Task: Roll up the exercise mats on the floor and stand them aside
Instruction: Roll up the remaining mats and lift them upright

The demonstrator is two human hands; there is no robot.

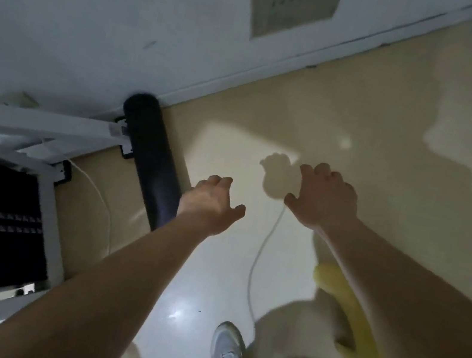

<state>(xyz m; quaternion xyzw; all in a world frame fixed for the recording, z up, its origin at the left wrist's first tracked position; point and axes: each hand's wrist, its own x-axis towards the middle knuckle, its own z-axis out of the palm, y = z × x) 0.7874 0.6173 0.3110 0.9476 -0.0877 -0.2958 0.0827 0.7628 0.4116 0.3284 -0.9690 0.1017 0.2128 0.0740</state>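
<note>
Both hands empty, fingers spread, left hand [214, 203] covering rolled black mat [150, 157] end, right hand [323, 202], yellow mat [335, 288] blurred behind forearm

A rolled cylindrical foam mat [149, 160] is showing plain black. The glossy floor [397, 112] is appearing pale cream. A blurred band [354, 323], possibly fabric, is showing yellow. The laced shoe [227, 352] is appearing grey-white.

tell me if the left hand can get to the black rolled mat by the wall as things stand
Probably yes. The left hand is open and empty, and already overlaps the near end of the black rolled mat in this view. Nothing sits between them; the white cable lies off to the right.
</note>
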